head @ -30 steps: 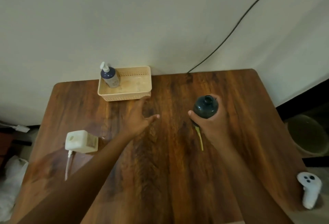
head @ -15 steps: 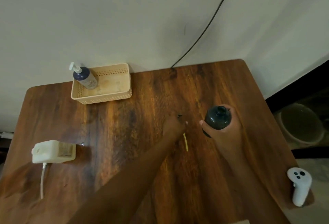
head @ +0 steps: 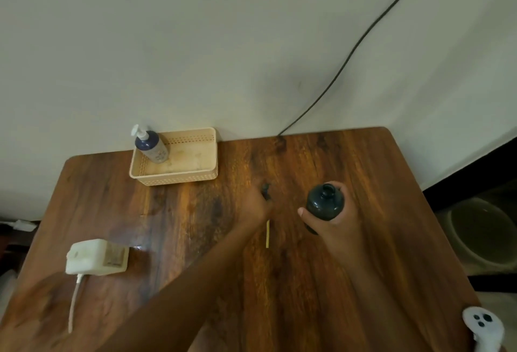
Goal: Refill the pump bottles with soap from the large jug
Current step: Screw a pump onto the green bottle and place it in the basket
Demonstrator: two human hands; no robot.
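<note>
Left hand (head: 256,203) blurred, fingers curled around a small black pump head (head: 265,190), mostly hidden in the fist; thin yellowish tube (head: 267,233) sticking out below the hand, lying along the table (head: 363,172). Right hand (head: 333,223) wrapped around a dark glossy bottle (head: 324,202), round-shouldered, neck open, no pump on it; lower body hidden by thumb and fingers; base contact with table unclear. White squarish plastic jug (head: 96,256) at left table edge, label unreadable, white cord (head: 74,302) trailing toward the bottom. Second dark bottle, pump bottle (head: 151,143), white pump on, standing in the left end of a beige perforated plastic basket (head: 195,175) against the wall. Glossy dark wood-grain tabletop, rounded corners. White controller (head: 484,329) cut off at bottom right corner. Black cable (head: 349,55) running down the wall. Round pale bucket (head: 481,231) on floor at right, partly cut off, dim.
</note>
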